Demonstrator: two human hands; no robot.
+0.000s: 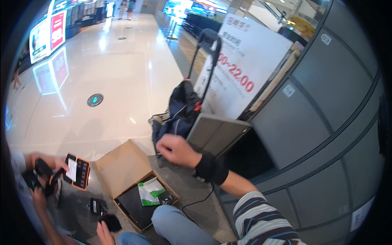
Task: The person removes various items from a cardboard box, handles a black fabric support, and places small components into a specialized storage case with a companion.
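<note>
My right hand (pixel 175 150), with a black band at the wrist and a striped sleeve, is raised before a dark bag (pixel 180 107) and beside an open grey locker door (pixel 216 131). Its fingers are curled and blurred; whether they hold anything is unclear. My left hand (pixel 105 233), at the bottom edge, has its fingers on a small black object (pixel 111 222). Between the hands lies an open cardboard box (pixel 124 170) with a dark flat item (pixel 136 203), green-and-white packets (pixel 150 193) and a small clear bag inside. A wrapped black item (pixel 95 207) lies on the ledge.
At left a person (pixel 39 196) holds a black device and an orange-edged phone-like device (pixel 82 174). Grey lockers (pixel 309 104) line the right. A white sign board (pixel 239 70) stands behind the bag's handle (pixel 214 46). A thin black cable (pixel 199 200) runs beside my knee.
</note>
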